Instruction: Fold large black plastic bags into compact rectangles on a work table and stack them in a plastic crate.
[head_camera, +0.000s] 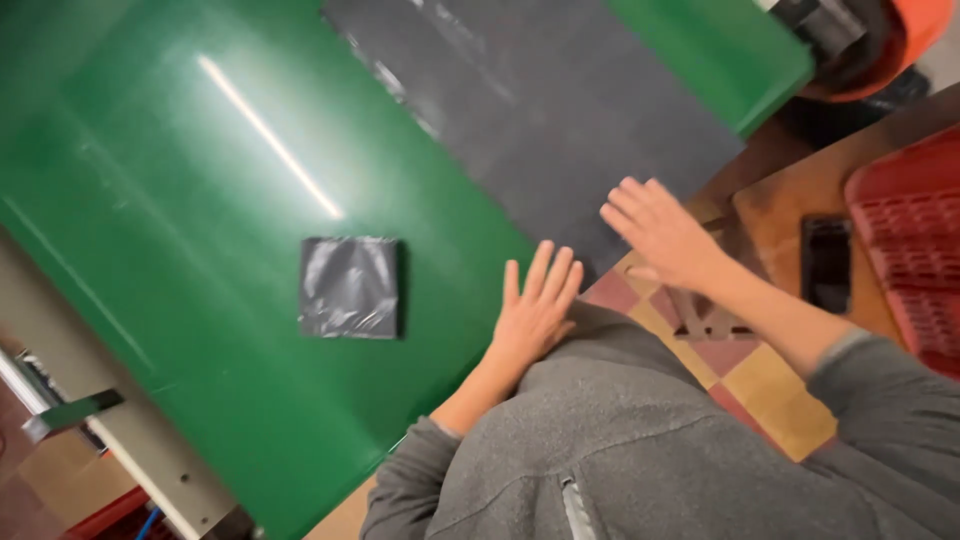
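— What are your hands doing right now?
— My left hand (535, 305) is lying flat at the near edge of the green table (180, 150), fingers spread and gripping nothing; my right hand (660, 232) is hovering open just past the table's corner, fingers loose, palm down, also holding nothing

— And where is the folded black bag sitting?
— The folded black plastic bag (350, 287) is lying as a neat square on the green surface, a little way to the left of my left hand, apart from both hands; a large dark sheet (560, 110) is spreading across the table beyond my fingers

— Anything beside you?
— A red crate (910, 240) is sitting at my right, over the patterned floor tiles (760, 380)
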